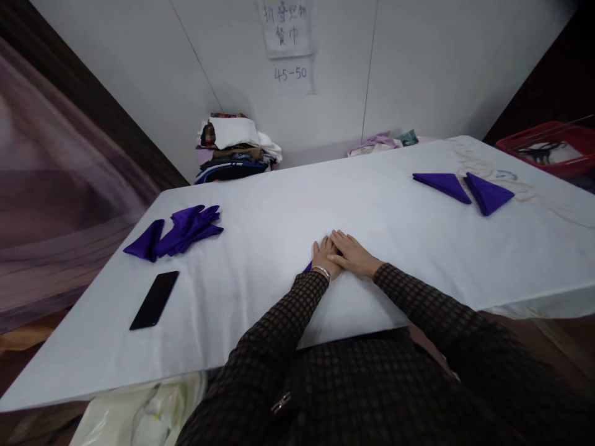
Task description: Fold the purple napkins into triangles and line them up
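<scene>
My left hand (326, 259), with a bracelet at the wrist, lies flat near the front middle of the white-covered table (260, 248). My right hand (356, 255) rests flat beside it, its thumb crossing over the left hand. A small bit of purple cloth (307, 267) shows under the left hand; the rest of it is hidden. Two folded purple napkins (444, 185) lie as triangles at the far right. A loose heap of purple napkins (188, 230) sits at the left, next to another folded purple piece (147, 241).
A black phone (155, 300) lies on the table's left side. Behind the table stand a stack of clothes (235, 148) and some pale fabric (376, 144). A red basket (553, 152) is at the right. Paper signs (288, 46) hang on the wall.
</scene>
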A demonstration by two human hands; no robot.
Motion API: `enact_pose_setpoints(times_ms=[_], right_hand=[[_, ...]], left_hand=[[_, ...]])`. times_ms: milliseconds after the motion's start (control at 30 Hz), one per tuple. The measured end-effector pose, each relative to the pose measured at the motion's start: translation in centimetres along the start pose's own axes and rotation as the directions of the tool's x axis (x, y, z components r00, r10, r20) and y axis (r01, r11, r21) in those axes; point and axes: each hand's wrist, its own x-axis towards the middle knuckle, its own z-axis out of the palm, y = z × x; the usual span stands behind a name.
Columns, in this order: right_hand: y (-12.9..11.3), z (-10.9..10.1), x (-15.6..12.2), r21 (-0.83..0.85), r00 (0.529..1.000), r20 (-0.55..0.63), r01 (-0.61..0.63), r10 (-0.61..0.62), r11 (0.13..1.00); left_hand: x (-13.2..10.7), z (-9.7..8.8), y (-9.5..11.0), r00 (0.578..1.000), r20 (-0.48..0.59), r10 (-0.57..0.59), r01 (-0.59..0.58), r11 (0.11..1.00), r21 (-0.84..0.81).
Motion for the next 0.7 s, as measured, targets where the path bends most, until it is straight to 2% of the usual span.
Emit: enact_pose_setpoints(times_ms=[200,433,700], right_hand=[[0.9,1.1,0.4,0.079,1.0,0.013,-0.002,0.001,0.997],[1.1,2.0,0.4,-0.088,1.0,0.015,0.019,-0.018,0.996],[1.0,2.3,0.5,-0.159,1.0,0.015,0.022,-0.02,0.987]], left_hand=[[-0.1,0.0,-0.3,0.999,-0.021,0.032,-0.033,0.999,-0.027],[-2.5,-0.1,-2.3,0.998,-0.057,0.041,-0.041,0.999,0.005],[-4.3,0.2,-3.7,0.997,-0.073,-0.009,0.011,1.0,0.022]])
